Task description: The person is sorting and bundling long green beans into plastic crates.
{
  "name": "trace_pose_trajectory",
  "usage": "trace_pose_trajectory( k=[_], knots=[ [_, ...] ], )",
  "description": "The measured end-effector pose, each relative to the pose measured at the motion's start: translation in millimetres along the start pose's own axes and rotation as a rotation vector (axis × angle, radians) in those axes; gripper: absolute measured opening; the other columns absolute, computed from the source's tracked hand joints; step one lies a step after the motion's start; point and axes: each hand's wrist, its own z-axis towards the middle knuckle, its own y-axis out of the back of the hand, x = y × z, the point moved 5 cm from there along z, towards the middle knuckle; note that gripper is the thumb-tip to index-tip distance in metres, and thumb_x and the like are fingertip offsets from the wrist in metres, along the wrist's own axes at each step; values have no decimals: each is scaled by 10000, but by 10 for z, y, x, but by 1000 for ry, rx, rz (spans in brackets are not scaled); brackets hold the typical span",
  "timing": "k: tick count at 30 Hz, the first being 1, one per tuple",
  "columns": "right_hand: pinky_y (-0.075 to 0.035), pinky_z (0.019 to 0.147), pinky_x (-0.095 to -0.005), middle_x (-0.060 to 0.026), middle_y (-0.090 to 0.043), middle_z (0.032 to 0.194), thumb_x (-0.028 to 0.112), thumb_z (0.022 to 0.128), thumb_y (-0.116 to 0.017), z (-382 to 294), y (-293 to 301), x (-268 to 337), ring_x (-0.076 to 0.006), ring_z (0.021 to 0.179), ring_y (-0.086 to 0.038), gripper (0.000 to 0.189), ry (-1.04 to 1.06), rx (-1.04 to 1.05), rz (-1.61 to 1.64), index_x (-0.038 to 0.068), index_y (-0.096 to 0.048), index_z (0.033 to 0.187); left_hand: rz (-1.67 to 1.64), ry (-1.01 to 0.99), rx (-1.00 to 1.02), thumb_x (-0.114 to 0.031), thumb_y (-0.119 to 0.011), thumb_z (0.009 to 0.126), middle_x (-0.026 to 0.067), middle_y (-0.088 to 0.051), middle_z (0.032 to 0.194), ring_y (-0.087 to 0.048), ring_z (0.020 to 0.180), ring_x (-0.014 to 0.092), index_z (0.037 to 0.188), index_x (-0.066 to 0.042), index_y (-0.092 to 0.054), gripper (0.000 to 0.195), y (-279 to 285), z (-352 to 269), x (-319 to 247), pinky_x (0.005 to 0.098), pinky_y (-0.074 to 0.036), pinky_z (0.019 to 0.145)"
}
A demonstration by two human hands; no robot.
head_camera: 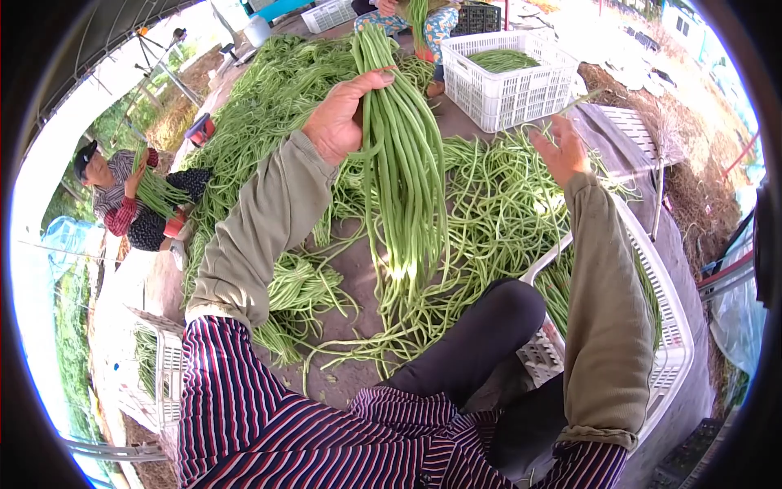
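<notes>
My left hand (345, 113) grips a thick bundle of long green beans (406, 165) near its upper end, the thumb across it; the beans hang down over the pile. A thin reddish band shows beside the thumb. My right hand (561, 150) is raised to the right, its fingers apart, above the right part of the loose long beans (501, 202). A thin bean-like strand (583, 99) shows by its fingertips; whether the hand holds it I cannot tell. Below the left forearm lies another bunch of beans (305, 284) on the dark ground sheet.
Beside my right leg stands a white plastic crate (678, 342) with beans. Another white crate (510, 98) stands ahead, a third (168, 379) at lower left. A large bean heap (269, 98) spreads at upper left. One person (131, 189) sits left holding beans, another (406, 27) sits ahead.
</notes>
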Motion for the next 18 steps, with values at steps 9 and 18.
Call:
trace_pose_trajectory(
  k=[9, 18],
  knots=[
    [-340, 1004, -383, -246, -437, 1274, 453, 674, -765, -458, -278, 946, -306, 1216, -413, 880, 197, 352, 668, -48, -380, 1287, 399, -233, 192, -92, -608, 838, 137, -603, 1038, -601, 965, 218, 1139, 38, -503, 344, -665, -197, 107, 345, -501, 867],
    [-393, 941, -326, -121, -528, 1176, 305, 668, -793, -477, -6, 1233, -202, 1110, -486, 804, 180, 654, 954, -4, -403, 1299, 562, -365, 517, -163, -643, 820, 157, -559, 1178, -516, 1135, 248, 1220, -41, -486, 447, -1295, -356, -39, 369, -449, 927]
  ],
)
